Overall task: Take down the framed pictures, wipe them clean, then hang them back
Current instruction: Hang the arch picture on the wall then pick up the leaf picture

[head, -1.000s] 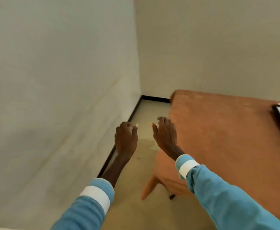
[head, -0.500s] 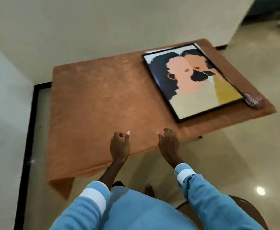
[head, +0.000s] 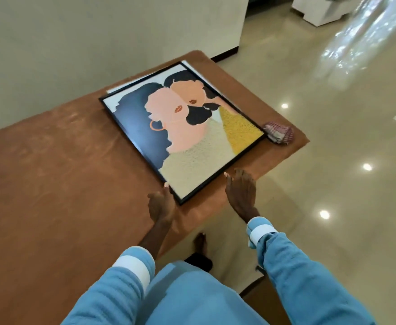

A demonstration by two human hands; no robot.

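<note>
A black-framed picture (head: 183, 127) of two faces lies flat on the table with an orange-brown cloth (head: 58, 174). A second white-edged frame peeks out beneath its far side (head: 119, 88). My left hand (head: 160, 204) is at the frame's near corner, thumb tip touching the black edge, fingers loosely curled and holding nothing. My right hand (head: 240, 192) hovers by the frame's near right edge, fingers straight, apparently not touching it. A folded red-checked rag (head: 279, 132) lies at the table's right corner beside the frame.
A cream wall (head: 86, 38) runs behind the table. Glossy beige floor (head: 333, 160) spreads to the right with light reflections. White furniture (head: 321, 10) stands far right. My bare foot (head: 200, 242) is under the table's edge, a wooden seat (head: 260, 294) behind.
The view swung from the wall corner to the table. Both hands moved right along the table to the framed picture's near corner; the left thumb now touches the frame.
</note>
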